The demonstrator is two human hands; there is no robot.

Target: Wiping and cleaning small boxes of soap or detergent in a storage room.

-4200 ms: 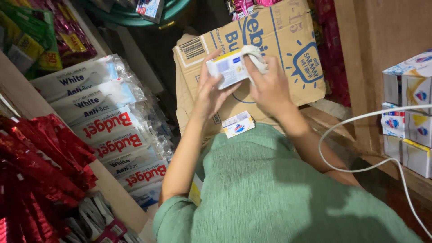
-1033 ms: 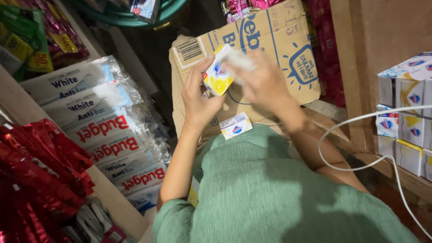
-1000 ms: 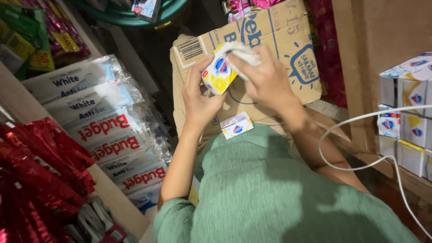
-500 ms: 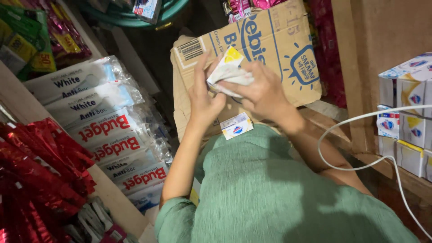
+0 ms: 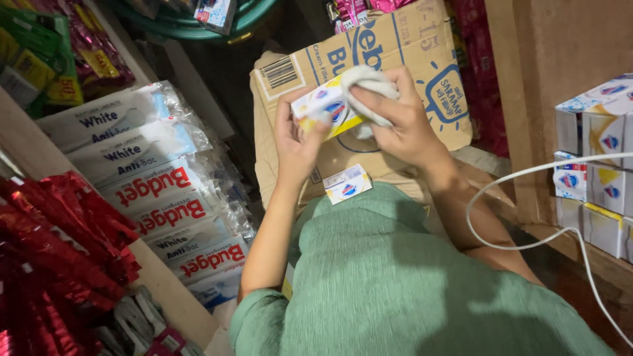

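Note:
My left hand holds a small yellow and white soap box in front of me. My right hand grips a crumpled white cloth and presses it against the right end of the box. A second small soap box lies flat on my lap, on the green garment, just below the hands. Behind the hands stands a brown cardboard carton with blue print.
Plastic-wrapped detergent packs are stacked on the left, with red sachet strips below them and green packets above. Stacked soap boxes sit on a wooden shelf at right. A white cable loops across my right arm.
I have turned the soap box between my hands several times. The cloth has moved from the box's top to its right end.

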